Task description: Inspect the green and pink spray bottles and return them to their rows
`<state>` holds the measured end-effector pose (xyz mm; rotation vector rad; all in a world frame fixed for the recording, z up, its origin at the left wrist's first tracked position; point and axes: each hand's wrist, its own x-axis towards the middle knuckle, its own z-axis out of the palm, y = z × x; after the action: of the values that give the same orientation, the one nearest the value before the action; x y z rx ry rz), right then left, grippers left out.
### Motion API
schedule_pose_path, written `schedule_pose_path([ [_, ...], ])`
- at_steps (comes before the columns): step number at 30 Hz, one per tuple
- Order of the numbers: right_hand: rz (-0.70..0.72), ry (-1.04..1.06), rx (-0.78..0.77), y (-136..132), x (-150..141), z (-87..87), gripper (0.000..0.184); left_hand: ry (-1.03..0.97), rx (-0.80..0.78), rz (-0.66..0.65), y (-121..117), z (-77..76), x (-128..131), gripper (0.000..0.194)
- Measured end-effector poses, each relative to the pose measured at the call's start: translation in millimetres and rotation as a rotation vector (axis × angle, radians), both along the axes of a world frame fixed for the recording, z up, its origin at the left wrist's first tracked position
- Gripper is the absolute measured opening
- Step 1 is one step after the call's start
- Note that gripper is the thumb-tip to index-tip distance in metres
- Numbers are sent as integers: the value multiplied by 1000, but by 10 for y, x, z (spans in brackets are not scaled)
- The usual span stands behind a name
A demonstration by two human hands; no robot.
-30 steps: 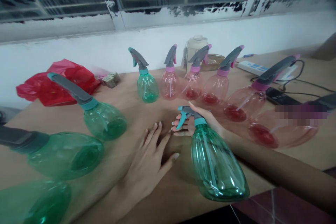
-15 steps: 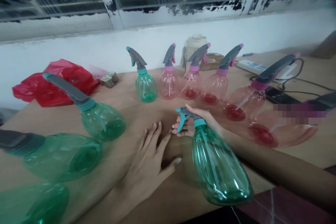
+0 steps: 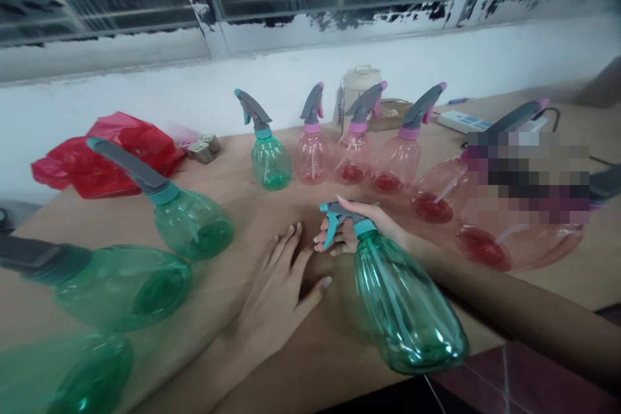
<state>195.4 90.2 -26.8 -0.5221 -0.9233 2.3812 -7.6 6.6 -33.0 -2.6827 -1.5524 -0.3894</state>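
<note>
My right hand grips a green spray bottle by its grey and teal spray head, near the trigger. The bottle tilts, its base toward me at the table's front edge. A thin tube shows through its ribbed clear wall. My left hand lies flat on the wooden table, fingers outstretched, just left of the held bottle and apart from it. Another green spray bottle stands to the left of that hand, with a second green bottle nearer me.
Pink spray bottles curve from back to right, beside a green bottle. Behind are a red plastic bag, small blocks, a cream container and a white power strip. Another green bottle is cut off at lower left.
The held bottle's spray head has shifted slightly left and down. My left hand stays flat on the table, and the other bottles stand in the same arrangement.
</note>
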Motion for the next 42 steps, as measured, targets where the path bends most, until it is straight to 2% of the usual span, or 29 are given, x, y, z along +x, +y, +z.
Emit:
schedule_pose_path([
  [9,-77,91,-75,-36,-10,2,38,16,20,45,179,-40,60,48],
  [14,-104,94,-104,-21,-10,-5,40,15,35,74,301,-14,141,45],
  [18,-130,41,-56,-47,0,23,36,35,13,75,389,5,186,46],
  [22,-224,-125,-5,-120,19,89,29,16,6,83,430,-18,186,48],
  [24,-185,-166,38,-154,27,113,32,7,-15,74,435,-22,172,47],
  [28,94,-57,202,-195,34,147,47,-22,-46,32,443,-10,134,44],
  [30,123,-36,256,-206,34,184,51,-21,-53,3,445,-8,121,42],
  [35,-123,-64,388,-188,33,396,44,-29,-18,28,401,0,126,43],
  [38,-293,-120,567,-141,0,601,39,-16,-33,50,359,13,123,45],
  [42,-500,-229,832,-89,-162,922,38,-24,-37,8,330,9,111,43],
])
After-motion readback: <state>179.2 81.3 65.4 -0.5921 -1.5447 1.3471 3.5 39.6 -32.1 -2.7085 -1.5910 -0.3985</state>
